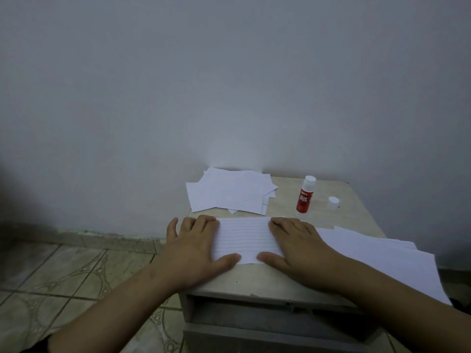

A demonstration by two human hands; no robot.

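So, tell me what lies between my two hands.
In the head view, the lined paper lies flat on the table between the left hand and the right hand, which press its two ends.

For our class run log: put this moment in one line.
left hand: pressing lined paper | right hand: pressing lined paper | glue stick: upright | cap: standing beside it

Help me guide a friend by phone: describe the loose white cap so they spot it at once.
Start at the small table against the wall and go to its far right corner, where the red glue stick stands upright. The cap stands apart to its right: a small white cylinder, far shorter than the stick.
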